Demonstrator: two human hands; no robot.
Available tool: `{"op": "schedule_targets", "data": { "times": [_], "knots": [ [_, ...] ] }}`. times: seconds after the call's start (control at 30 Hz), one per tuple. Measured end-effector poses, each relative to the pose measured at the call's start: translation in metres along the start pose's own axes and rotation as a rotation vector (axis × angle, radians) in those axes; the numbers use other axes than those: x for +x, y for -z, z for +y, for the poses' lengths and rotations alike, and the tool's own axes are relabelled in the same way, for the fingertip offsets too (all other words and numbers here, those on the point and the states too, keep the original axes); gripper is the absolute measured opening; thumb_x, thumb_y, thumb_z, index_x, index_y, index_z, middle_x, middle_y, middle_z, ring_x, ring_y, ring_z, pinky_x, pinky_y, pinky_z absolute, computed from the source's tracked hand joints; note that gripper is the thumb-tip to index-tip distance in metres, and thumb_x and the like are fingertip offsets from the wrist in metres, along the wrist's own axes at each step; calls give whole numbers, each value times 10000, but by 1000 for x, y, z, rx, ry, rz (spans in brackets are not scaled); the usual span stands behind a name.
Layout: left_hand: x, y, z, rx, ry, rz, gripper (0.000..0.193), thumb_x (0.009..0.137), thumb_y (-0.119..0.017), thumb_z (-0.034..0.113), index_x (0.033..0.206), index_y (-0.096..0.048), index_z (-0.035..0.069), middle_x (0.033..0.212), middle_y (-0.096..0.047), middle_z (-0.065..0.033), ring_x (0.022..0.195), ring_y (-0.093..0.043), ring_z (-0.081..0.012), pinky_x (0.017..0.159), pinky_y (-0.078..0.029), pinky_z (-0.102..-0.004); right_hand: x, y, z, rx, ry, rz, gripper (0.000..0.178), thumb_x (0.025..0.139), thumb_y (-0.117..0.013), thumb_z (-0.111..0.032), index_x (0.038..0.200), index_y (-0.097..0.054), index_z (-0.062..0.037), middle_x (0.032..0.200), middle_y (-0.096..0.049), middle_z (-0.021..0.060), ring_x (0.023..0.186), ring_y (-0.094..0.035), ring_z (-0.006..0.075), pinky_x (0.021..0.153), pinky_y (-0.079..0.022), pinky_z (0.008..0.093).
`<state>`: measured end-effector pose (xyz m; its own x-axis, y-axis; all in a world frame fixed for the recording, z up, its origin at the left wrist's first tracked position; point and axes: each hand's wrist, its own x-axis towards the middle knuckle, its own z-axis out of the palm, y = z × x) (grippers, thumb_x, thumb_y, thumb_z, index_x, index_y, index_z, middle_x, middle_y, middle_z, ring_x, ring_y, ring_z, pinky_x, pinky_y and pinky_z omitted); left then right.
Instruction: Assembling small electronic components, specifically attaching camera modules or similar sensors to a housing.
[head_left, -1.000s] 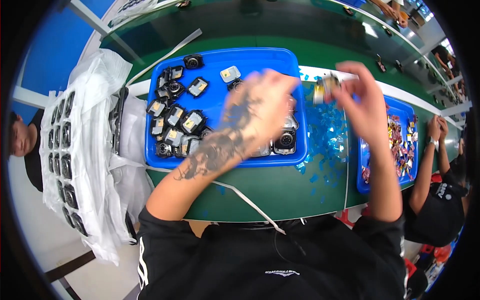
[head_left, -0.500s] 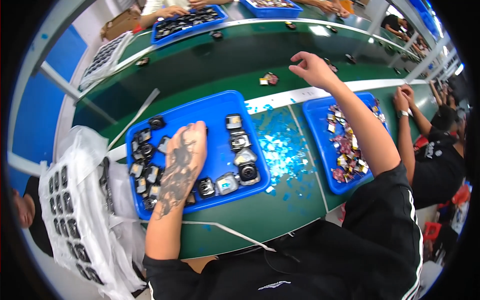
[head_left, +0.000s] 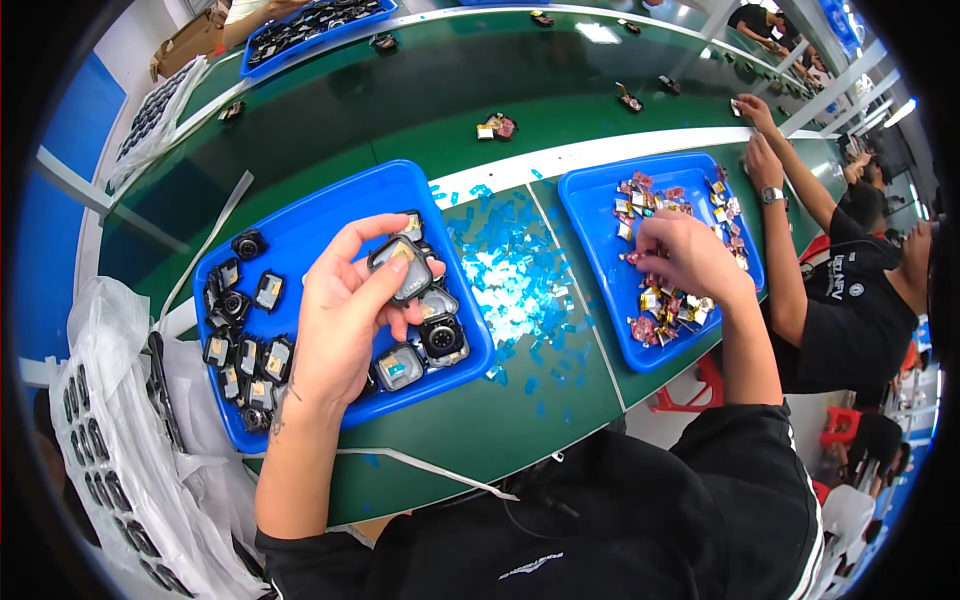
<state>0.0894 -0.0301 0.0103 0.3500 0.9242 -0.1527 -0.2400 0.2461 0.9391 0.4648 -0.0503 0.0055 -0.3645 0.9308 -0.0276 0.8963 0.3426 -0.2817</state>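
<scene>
My left hand (head_left: 333,325) is raised over the left blue tray (head_left: 318,215), pinching a rounded-square smartwatch case (head_left: 412,285) between thumb and fingers. Its grey and tan side faces up. More black and silver watch cases (head_left: 275,360) lie along the tray's left side, and others stand in a row on its right. Over the right blue tray (head_left: 592,262), my right hand (head_left: 690,255) has its fingers curled and pointing down among small parts (head_left: 655,300) with pink, white and gold pieces. Whatever those fingertips hold, if anything, is hidden.
Blue film scraps (head_left: 515,290) cover the green bench between the trays. A belt (head_left: 400,110) runs beyond, carrying small assemblies (head_left: 497,127). Plastic-wrapped trays of parts (head_left: 110,440) stand at the left. On the right, a co-worker's arm (head_left: 785,235) is close to the right tray.
My left hand has come up from inside the left tray and turned over, now with a watch case in it. My right hand has moved from above the belt down into the right tray.
</scene>
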Motion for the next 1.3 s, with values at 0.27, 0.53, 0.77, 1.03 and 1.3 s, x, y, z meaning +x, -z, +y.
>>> {"op": "schedule_targets", "data": {
  "times": [0.27,0.53,0.77,1.03,1.3],
  "knots": [
    [-6,-11,-5,87,-18,-68,332,969,-509,116,1295,-526,58,1100,-617,-104,841,-650,-134,649,-518,-215,-12,-7,-6,74,-69,193,196,736,-733,-59,869,-592,-35,857,-578,107,906,-554,293,821,-441,386],
    [-10,-11,-5,204,-72,-78,298,957,-542,131,1235,-582,31,1111,-622,-89,840,-627,-117,642,-500,-213,-9,-13,-8,288,-159,567,41,841,-632,-48,820,-597,-39,873,-644,67,930,-608,215,863,-455,345],
    [-14,-18,-9,340,-193,-13,240,903,-616,31,1140,-650,17,1087,-532,-58,821,-565,-66,675,-495,-204,-4,-7,-52,968,-216,371,56,932,-536,-43,881,-515,-31,814,-600,20,746,-531,52,694,-411,209],
    [-18,-34,-17,632,-266,-316,361,720,-831,167,1039,-710,49,996,-577,-35,731,-539,-80,617,-449,-212,15,2,-138,780,75,-141,92,917,-567,-37,982,-613,8,757,-628,80,709,-627,157,654,-483,280],
    [-22,-32,-19,295,-72,-148,112,835,-734,79,888,-727,-19,862,-653,-39,782,-577,-64,629,-458,-202,19,-17,-137,1260,-7,32,192,876,-654,-16,1052,-598,34,920,-633,56,850,-621,82,699,-519,211]
  ]
}}
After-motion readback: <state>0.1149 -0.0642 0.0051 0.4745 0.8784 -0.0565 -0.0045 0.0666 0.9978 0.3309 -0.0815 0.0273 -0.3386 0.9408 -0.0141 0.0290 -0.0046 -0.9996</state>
